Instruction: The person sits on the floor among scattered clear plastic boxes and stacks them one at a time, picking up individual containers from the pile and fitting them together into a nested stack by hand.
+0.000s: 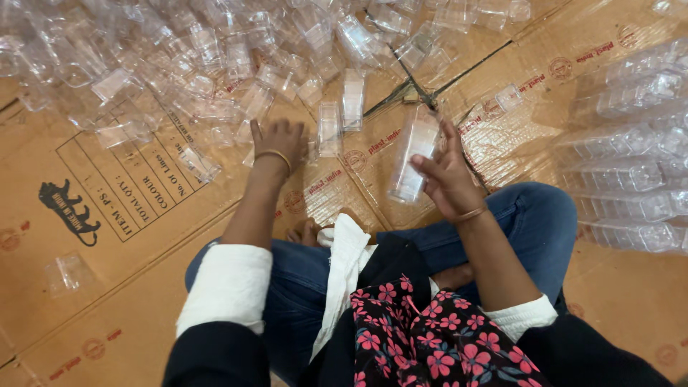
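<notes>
Sitting cross-legged on flattened cardboard (129, 287). My right hand (448, 175) holds a stack of clear plastic containers (412, 154) upright-ish, tilted a bit, fingers spread along its side w/ thumb behind. My left hand (278, 140) reaches fwd, palm down, fingers curled onto the cardboard at the near edge of the loose pile of clear containers (215, 57); can't tell if it's pinching one. Single container (329, 129) lies just beside that hand. Nested rows of containers (631, 172) sit at the cardboard's right edge, well apart from both hands.
</notes>
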Motion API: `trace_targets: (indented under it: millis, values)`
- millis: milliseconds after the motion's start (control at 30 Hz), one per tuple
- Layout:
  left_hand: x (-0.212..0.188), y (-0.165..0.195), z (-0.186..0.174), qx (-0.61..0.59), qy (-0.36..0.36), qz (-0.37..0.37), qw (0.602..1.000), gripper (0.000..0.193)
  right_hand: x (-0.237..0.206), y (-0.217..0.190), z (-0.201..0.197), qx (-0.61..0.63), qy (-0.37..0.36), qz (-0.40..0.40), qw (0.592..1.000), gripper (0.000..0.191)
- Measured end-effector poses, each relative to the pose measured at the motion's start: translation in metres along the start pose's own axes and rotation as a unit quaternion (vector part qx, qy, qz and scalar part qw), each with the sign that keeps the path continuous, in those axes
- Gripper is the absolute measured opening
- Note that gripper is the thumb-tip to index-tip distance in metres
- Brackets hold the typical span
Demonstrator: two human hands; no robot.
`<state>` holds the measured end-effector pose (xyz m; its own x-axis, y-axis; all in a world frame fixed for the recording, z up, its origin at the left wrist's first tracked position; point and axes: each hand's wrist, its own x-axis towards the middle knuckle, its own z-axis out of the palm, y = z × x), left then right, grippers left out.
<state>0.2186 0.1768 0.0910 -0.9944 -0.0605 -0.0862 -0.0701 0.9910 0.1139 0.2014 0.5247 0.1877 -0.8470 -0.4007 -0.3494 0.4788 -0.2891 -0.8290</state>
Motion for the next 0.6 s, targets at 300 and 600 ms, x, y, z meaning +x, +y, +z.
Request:
trace_targets:
  millis: [300,600]
  values:
    - [-0.015,0.035,-0.033,-0.008,-0.201,-0.034,0.979,0.037,-0.005,-0.016,0.018,-0.113,-0.061,-0.184,0.974,0.11]
    - [-0.061,0.106,-0.077,-0.504,-0.119,0.079,0.852,0.081,0.017,-0.03,0.044,0.06,0.008,-0.18,0.982,0.105]
